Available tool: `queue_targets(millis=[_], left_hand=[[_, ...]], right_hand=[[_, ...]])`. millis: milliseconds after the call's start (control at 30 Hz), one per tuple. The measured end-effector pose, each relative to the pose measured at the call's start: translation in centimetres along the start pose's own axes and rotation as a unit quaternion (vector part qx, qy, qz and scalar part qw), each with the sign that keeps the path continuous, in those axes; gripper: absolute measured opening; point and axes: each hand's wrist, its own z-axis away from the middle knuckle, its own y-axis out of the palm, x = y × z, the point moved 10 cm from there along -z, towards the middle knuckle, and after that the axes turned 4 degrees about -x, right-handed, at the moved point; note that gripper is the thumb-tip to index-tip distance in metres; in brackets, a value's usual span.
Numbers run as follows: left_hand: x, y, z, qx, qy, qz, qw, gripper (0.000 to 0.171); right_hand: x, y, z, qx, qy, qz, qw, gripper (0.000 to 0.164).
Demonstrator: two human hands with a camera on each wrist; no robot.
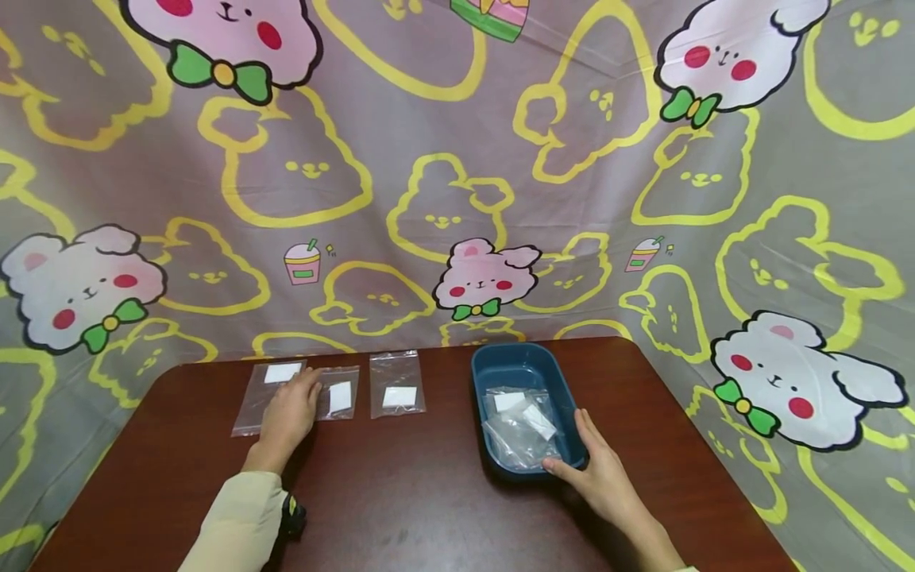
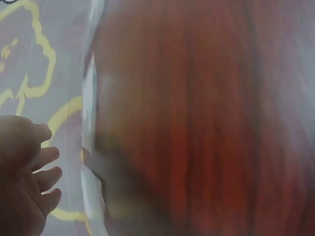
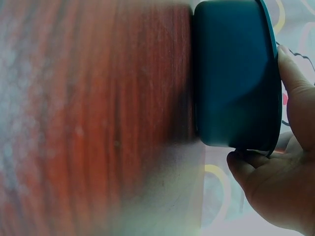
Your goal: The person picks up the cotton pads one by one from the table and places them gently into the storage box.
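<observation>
In the head view, my left hand (image 1: 289,409) is over the gap between two clear zip bags, its fingers loosely bent. The leftmost zip bag (image 1: 252,405) and the middle zip bag (image 1: 323,403) each show a white rectangle; the hand hides part of both. Whether it touches them I cannot tell. A third zip bag (image 1: 395,369) lies apart to their right. My right hand (image 1: 604,477) grips the near right corner of a dark blue plastic tub (image 1: 511,357), seen from its side in the right wrist view. Clear bags (image 1: 511,441) with white rectangles overlap inside the tub.
The dark red-brown wooden table (image 1: 400,508) is glossy. Behind it and at both sides hangs a cartoon-print cloth (image 1: 429,119), close to the table's back edge. The left sleeve (image 1: 236,520) lies low over the table's front left, with a black item at its cuff.
</observation>
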Motion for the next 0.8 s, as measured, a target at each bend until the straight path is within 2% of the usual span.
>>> queue_targets(millis=[133, 367, 600, 800], left_hand=[[1.3, -0.3, 0.3, 0.003, -0.007, -0.01, 0.9999, 0.035], [2.3, -0.8, 0.2, -0.023, 0.018, -0.012, 0.9995, 0.033], [3.5, -0.2, 0.2, 0.004, -0.001, -0.008, 1.0, 0.035], [4.4, -0.1, 0.1, 0.011, -0.013, -0.008, 0.9998, 0.037]], right_hand=[[0.1, 0.0, 0.0, 0.004, 0.004, 0.0, 1.0, 0.11], [0.2, 0.0, 0.0, 0.01, 0.012, 0.0, 1.0, 0.11], [0.4, -0.2, -0.1, 0.007, 0.011, 0.005, 1.0, 0.109], [0.2, -0.1, 0.0, 0.008, 0.016, 0.004, 1.0, 0.11]])
